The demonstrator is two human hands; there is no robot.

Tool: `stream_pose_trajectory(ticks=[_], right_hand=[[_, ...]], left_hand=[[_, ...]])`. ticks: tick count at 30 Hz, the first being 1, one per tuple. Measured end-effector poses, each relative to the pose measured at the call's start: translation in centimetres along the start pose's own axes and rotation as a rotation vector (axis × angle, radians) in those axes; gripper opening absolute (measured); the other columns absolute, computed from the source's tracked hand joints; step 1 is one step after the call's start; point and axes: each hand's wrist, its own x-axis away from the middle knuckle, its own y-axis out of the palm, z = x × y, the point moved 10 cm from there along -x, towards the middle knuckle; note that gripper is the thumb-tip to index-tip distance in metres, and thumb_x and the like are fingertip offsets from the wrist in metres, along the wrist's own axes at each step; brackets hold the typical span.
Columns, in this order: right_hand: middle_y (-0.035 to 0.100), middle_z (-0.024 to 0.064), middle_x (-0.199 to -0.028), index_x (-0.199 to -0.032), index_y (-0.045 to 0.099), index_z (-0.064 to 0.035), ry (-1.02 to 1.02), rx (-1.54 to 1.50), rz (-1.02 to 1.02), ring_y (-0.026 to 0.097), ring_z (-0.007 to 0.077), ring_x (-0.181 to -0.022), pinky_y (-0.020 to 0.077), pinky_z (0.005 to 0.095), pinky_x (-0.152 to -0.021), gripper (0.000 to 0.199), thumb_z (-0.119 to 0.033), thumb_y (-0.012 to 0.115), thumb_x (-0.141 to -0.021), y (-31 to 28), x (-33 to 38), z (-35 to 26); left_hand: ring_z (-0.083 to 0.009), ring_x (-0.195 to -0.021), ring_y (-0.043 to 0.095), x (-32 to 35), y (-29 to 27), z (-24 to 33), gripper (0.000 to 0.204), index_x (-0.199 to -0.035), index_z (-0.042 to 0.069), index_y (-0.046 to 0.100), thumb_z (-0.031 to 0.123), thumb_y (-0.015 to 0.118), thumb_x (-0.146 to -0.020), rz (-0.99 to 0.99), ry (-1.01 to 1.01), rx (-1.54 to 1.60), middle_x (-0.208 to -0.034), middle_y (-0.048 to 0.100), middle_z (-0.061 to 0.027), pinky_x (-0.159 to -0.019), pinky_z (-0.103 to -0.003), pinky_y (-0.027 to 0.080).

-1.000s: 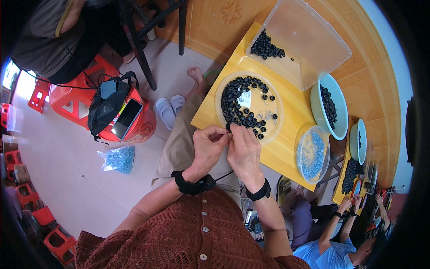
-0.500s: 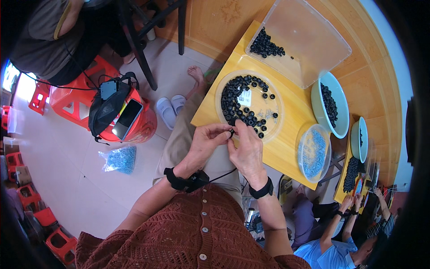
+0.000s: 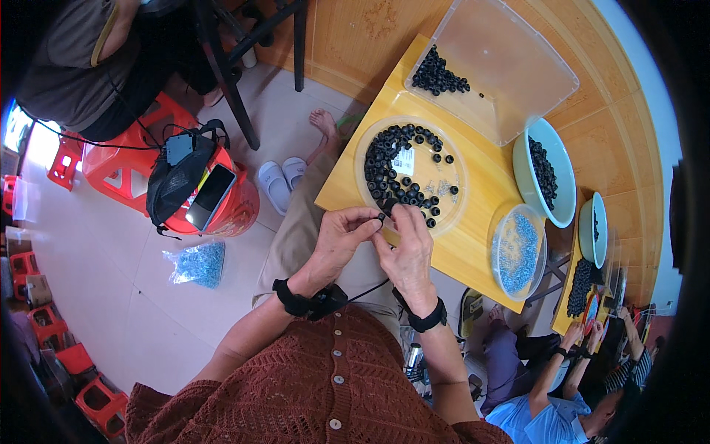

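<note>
My left hand and my right hand meet in front of me at the near edge of a yellow table. Together their fingertips pinch a small black ring. Just beyond them lies a clear round dish with many black rings and some small clear parts. Both wrists wear black bands.
On the table also stand a clear rectangular tub with black rings, a clear dish of blue parts and a pale bowl of black pieces. A red stool with a bag and phone and a bag of blue parts are at left. Another person sits at lower right.
Both hands have stayed together at the table edge, fingers shifting slightly around the small black ring. Nothing else has moved.
</note>
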Motion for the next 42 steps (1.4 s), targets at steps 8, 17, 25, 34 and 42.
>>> stream_pose_trajectory(ticks=[8,17,25,34,42], right_hand=[[0.051,0.0129,-0.082,-0.096,0.055,0.003,-0.113,0.157,-0.09,0.053,0.0293,-0.076,0.0456,0.0364,-0.062,0.033,-0.003,0.065,-0.066,0.4,0.4,-0.9],[0.049,0.0126,-0.078,-0.094,0.054,0.003,-0.111,0.239,-0.121,0.054,0.0293,-0.074,0.0466,0.0378,-0.059,0.029,-0.005,0.063,-0.068,0.6,0.6,-1.0],[0.047,0.0121,-0.073,-0.086,0.052,0.0017,-0.101,0.282,-0.099,0.053,0.0281,-0.068,0.0463,0.0363,-0.053,0.019,-0.003,0.06,-0.07,1.3,1.2,-1.1],[0.048,0.0121,-0.071,-0.088,0.056,0.0035,-0.106,0.144,0.003,0.053,0.0265,-0.064,0.0442,0.0355,-0.052,0.023,-0.002,0.063,-0.067,0.2,1.5,-0.2],[0.046,0.0117,-0.068,-0.09,0.057,0.0043,0.043,-0.096,0.019,0.051,0.025,-0.058,0.0414,0.0336,-0.05,0.026,0.001,0.064,-0.065,-0.6,1.3,1.4]], left_hand=[[-0.0063,-0.072,0.056,0.4,0.3,0.6,0.016,-0.095,-0.002,0.062,0.006,0.06,-0.082,-0.008,-0.022,-0.022,-0.081,0.062,-0.0019,-0.066,-0.02,0.047],[-0.0053,-0.069,0.055,0.4,0.9,-0.9,0.021,-0.086,-0.004,0.063,0.015,0.054,-0.086,-0.121,-0.112,-0.17,-0.073,0.061,-0.0014,-0.064,-0.022,0.048],[-0.0057,-0.064,0.053,0.9,0.3,-0.8,0.02,-0.085,-0.005,0.064,0.013,0.054,-0.086,-0.011,-0.11,-0.241,-0.07,0.061,-0.0019,-0.062,-0.021,0.048],[-0.008,-0.071,0.058,1.2,1.4,-0.6,0.022,-0.091,-0.004,0.063,0.014,0.051,-0.088,-0.097,-0.174,-0.145,-0.079,0.062,-0.004,-0.069,-0.024,0.05],[-0.0081,-0.075,0.058,1.2,1.9,-0.6,0.022,-0.092,-0.004,0.062,0.015,0.051,-0.089,-0.094,-0.171,-0.128,-0.085,0.062,-0.0046,-0.073,-0.025,0.05]])
